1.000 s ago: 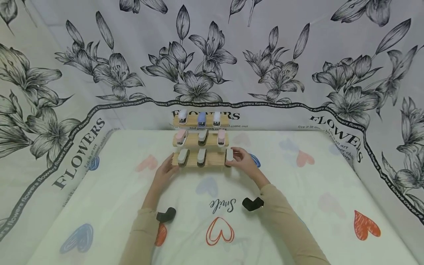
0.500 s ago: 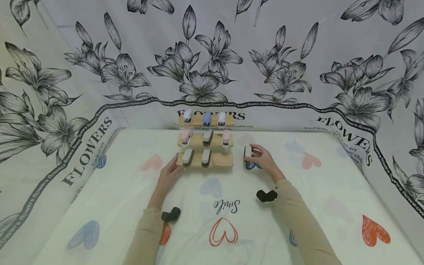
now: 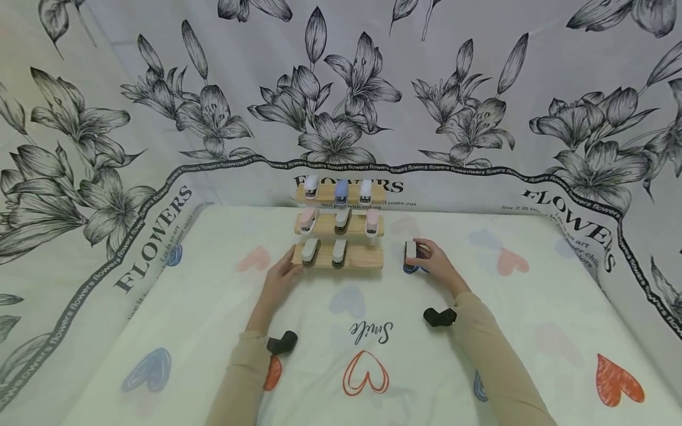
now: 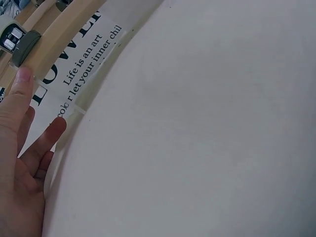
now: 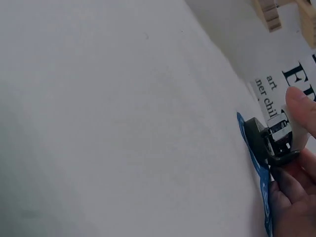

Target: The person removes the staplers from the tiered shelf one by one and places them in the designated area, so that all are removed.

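Note:
My right hand (image 3: pixel 438 264) pinches a small white-and-dark-grey stapler (image 3: pixel 410 253) between thumb and fingers, to the right of a tiered wooden rack (image 3: pixel 367 257). In the right wrist view the stapler (image 5: pixel 280 134) shows its metal front, its dark base over a blue printed patch of the cloth. At the rack's lower left end, my left hand (image 3: pixel 278 284) grips the bottom shelf, its thumb (image 4: pixel 22 81) against the wood just below a stapler's dark base (image 4: pixel 25 48). Two grey-white staplers, one left (image 3: pixel 311 251) and one middle (image 3: pixel 339 252), occupy that shelf.
The middle shelf carries pink staplers left (image 3: pixel 308 219) and right (image 3: pixel 372 222) of a grey one (image 3: pixel 343 219). On top, a blue stapler (image 3: pixel 341 191) stands between two white ones. A heart-printed cloth (image 3: pixel 415 367) covers the table; a floral curtain (image 3: pixel 447 189) hangs behind.
My right hand has taken the right stapler off the bottom shelf, carried it rightward and lowered it toward the cloth. My left hand has stayed at the rack's left end.

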The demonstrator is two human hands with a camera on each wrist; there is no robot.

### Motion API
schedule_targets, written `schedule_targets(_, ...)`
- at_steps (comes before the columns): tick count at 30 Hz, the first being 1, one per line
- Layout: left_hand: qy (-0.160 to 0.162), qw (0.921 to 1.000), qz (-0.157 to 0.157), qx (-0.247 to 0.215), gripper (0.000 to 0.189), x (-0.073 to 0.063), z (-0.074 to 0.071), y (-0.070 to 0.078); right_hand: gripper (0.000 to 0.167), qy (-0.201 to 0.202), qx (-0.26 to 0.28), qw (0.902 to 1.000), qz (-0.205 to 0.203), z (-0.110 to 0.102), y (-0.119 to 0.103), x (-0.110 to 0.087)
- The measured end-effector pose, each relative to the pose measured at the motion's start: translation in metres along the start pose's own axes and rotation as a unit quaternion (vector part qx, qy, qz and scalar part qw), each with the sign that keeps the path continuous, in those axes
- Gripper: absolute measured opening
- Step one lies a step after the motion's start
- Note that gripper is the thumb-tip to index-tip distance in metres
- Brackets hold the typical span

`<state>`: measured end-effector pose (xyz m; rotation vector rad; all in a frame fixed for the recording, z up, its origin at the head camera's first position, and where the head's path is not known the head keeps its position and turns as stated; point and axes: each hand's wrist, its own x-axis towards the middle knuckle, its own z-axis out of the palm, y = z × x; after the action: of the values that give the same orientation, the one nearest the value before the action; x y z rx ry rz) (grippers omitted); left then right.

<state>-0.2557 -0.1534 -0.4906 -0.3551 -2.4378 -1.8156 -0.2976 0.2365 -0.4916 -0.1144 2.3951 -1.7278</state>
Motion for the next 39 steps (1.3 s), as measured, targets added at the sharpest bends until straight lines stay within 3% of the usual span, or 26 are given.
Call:
schedule_targets(7,-0.014,0.9998,0.004,-0.011,0.059,0.002,0.004,0.004,0.073,-0.003,-0.004,1.0000,0.000,-0.006,0.002,-0.001)
schedule_targets(12,-0.007,0.9999,0.009,-0.005,0.061,0.011,0.004,-0.016,0.073,-0.004,-0.013,0.9999,-0.006,-0.006,-0.002,-0.001)
schedule_targets(19,-0.013,0.9999,0.008,-0.004,0.059,0.016,0.005,-0.018,0.076,0.011,-0.013,0.9998,-0.012,-0.006,0.002,-0.001)
schedule_targets(23,-0.004,0.9997,0.013,0.020,0.061,0.022,0.004,-0.023,0.074,0.021,-0.015,0.9993,-0.029,-0.003,0.001,0.001)
schedule_targets(29,-0.006,0.9996,0.000,0.026,0.064,0.018,0.001,-0.026,0.074,0.009,-0.059,0.9980,-0.023,0.002,-0.001,0.001)
schedule_targets(34,0.005,0.9996,-0.008,0.027,0.062,0.014,-0.003,-0.028,0.084,-0.013,-0.097,0.9951,-0.016,0.003,-0.002,0.001)
schedule_targets(37,0.002,0.9998,-0.007,0.018,0.062,0.013,-0.003,-0.029,0.086,0.016,-0.099,0.9949,-0.015,0.002,-0.002,-0.004)
schedule_targets(39,0.000,0.9999,-0.007,0.013,0.063,0.012,-0.003,-0.030,0.081,0.068,-0.098,0.9913,-0.056,0.003,-0.002,-0.009)
